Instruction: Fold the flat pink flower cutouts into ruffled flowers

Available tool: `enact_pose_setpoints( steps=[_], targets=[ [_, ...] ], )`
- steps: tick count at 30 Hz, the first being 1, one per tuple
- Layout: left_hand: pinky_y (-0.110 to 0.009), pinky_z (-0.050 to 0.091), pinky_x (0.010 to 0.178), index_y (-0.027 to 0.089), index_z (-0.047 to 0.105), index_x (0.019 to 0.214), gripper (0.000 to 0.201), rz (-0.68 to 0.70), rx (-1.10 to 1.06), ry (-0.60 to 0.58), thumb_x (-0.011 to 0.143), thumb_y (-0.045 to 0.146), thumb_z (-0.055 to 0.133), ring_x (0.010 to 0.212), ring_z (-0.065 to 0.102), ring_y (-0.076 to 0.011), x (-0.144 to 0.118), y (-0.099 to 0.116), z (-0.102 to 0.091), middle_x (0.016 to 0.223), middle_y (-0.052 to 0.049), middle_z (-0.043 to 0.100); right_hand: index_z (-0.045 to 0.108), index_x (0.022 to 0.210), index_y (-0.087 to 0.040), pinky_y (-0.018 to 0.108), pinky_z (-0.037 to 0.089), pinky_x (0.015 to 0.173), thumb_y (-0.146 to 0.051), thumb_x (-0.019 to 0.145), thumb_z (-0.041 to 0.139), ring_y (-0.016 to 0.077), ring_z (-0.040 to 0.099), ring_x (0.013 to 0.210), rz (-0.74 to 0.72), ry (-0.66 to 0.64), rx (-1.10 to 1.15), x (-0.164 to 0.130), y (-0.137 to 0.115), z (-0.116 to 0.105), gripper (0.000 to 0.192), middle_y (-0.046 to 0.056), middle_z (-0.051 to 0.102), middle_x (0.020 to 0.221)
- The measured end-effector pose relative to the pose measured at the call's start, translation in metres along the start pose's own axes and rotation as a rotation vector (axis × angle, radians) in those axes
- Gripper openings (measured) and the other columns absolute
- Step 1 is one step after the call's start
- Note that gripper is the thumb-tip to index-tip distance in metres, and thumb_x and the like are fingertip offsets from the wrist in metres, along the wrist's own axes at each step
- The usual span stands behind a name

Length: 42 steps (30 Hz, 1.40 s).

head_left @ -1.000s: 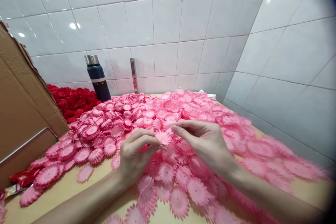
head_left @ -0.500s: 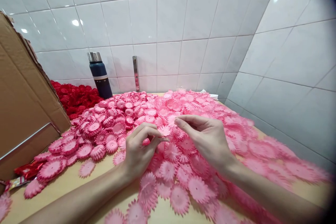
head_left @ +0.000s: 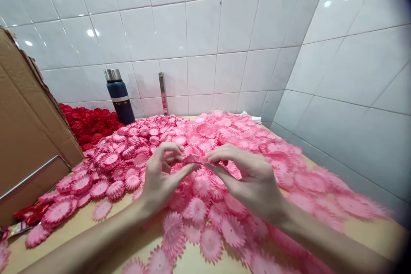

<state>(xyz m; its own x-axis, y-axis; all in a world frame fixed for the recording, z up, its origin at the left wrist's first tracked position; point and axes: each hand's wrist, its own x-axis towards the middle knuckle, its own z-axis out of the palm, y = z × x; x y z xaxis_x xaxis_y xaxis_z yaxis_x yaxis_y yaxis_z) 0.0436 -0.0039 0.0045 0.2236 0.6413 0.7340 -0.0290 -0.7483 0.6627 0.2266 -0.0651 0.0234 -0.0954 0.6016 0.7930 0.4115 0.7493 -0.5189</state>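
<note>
- The wooden table [head_left: 80,229] carried everything; take its blue flask [head_left: 119,96] at the back wall as your landmark. No writing could be read on the flask or anywhere else.
- The cardboard box [head_left: 28,137] stood left of the flask, nearer to you, at the table's left edge.
- The spread of pink flowers [head_left: 244,137] ran from the flask's foot rightward and toward you.
- A heap of red flowers [head_left: 86,122] lay just left of the flask, against the box.
- Your left hand [head_left: 160,180] and right hand [head_left: 250,177] met well in front of the flask, above the pink spread.
- Between them sat one pink flower [head_left: 192,159], pinched narrowly by fingertips of both hands, your other fingers loosely curled.
</note>
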Motion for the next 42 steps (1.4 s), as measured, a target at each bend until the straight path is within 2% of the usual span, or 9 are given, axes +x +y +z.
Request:
enact_pose_setpoints(
  steps=[5,9,12,14,19,22,27,35,42],
  targets=[
    [-0.029,0.057,0.070,0.015,0.069,0.090,0.009,-0.121,0.062,-0.212,0.081,0.016,0.068,0.076,0.067,-0.0151,0.012,0.013,0.007,0.085,-0.006,0.072,0.072,0.089,-0.023,0.035,0.059,0.068,-0.019,0.083,0.066,0.0183,0.068,0.075,0.183,0.107,0.043,0.003,-0.003,0.003,0.009,0.003,0.073,0.082],
    [-0.029,0.056,0.063,0.015,0.070,0.078,0.004,-0.039,0.111,-0.147,0.076,0.012,0.071,0.066,0.066,-0.0156,0.013,0.033,0.014,0.072,-0.004,0.072,0.073,0.082,-0.020,0.035,0.059,0.073,-0.031,0.076,0.074,0.0195,0.069,0.078,0.469,0.256,0.221,0.017,0.013,-0.016,0.012,0.005,0.073,0.082],
    [-0.029,0.057,0.064,0.015,0.068,0.078,0.007,0.011,0.119,-0.116,0.076,0.008,0.069,0.068,0.067,-0.0166,0.013,0.045,0.011,0.075,-0.005,0.072,0.068,0.068,-0.020,0.026,0.052,0.054,-0.029,0.065,0.081,0.0123,0.060,0.059,0.550,0.653,0.260,0.030,0.036,-0.045,0.016,0.002,0.068,0.071],
    [-0.027,0.057,0.062,0.016,0.069,0.081,0.007,0.020,0.137,-0.124,0.077,0.010,0.070,0.067,0.067,-0.0154,0.017,0.047,0.007,0.074,-0.004,0.072,0.065,0.068,-0.020,0.025,0.047,0.051,-0.028,0.065,0.080,0.0105,0.057,0.059,0.513,0.733,0.289,0.036,0.047,-0.058,0.018,0.002,0.068,0.078],
    [-0.029,0.059,0.065,0.015,0.071,0.095,0.014,-0.127,0.063,-0.164,0.082,0.022,0.067,0.075,0.070,-0.0164,0.038,0.029,0.007,0.087,-0.007,0.074,0.064,0.081,-0.022,0.023,0.043,0.050,-0.033,0.072,0.077,0.0086,0.051,0.054,0.410,0.547,0.241,0.035,0.038,-0.040,0.018,-0.004,0.058,0.064],
    [-0.026,0.053,0.059,0.014,0.069,0.076,0.018,-0.190,0.126,-0.221,0.085,0.028,0.064,0.064,0.065,-0.0141,0.046,0.015,0.015,0.071,-0.005,0.070,0.061,0.084,-0.022,0.023,0.038,0.044,-0.035,0.077,0.074,0.0079,0.044,0.041,0.451,0.463,0.276,0.029,0.031,-0.027,0.020,-0.008,0.049,0.047],
    [-0.023,0.034,0.047,0.015,0.053,0.052,0.044,-0.173,0.221,-0.233,0.088,0.041,0.055,0.046,0.044,-0.0085,0.055,0.003,0.028,0.050,0.002,0.051,0.066,0.082,-0.017,0.029,0.050,0.061,-0.047,0.082,0.065,0.0186,0.068,0.070,0.488,0.314,0.416,0.019,0.042,-0.033,0.030,0.006,0.069,0.078],
    [-0.021,0.028,0.045,0.016,0.043,0.047,0.050,-0.308,0.069,-0.297,0.077,0.050,0.065,0.045,0.036,-0.0070,0.058,-0.009,0.045,0.046,0.004,0.043,0.074,0.080,-0.017,0.032,0.054,0.063,-0.042,0.069,0.077,0.0177,0.065,0.066,0.543,0.120,0.174,0.014,0.042,-0.026,0.027,0.006,0.072,0.074],
    [-0.021,0.024,0.046,0.016,0.041,0.051,0.047,-0.377,-0.035,-0.337,0.077,0.047,0.066,0.048,0.032,-0.0067,0.056,-0.007,0.052,0.051,0.006,0.035,0.077,0.086,-0.021,0.030,0.046,0.055,-0.032,0.082,0.066,0.0159,0.058,0.062,0.382,-0.044,0.015,0.012,0.033,-0.021,0.016,0.003,0.070,0.069]
  ],
)
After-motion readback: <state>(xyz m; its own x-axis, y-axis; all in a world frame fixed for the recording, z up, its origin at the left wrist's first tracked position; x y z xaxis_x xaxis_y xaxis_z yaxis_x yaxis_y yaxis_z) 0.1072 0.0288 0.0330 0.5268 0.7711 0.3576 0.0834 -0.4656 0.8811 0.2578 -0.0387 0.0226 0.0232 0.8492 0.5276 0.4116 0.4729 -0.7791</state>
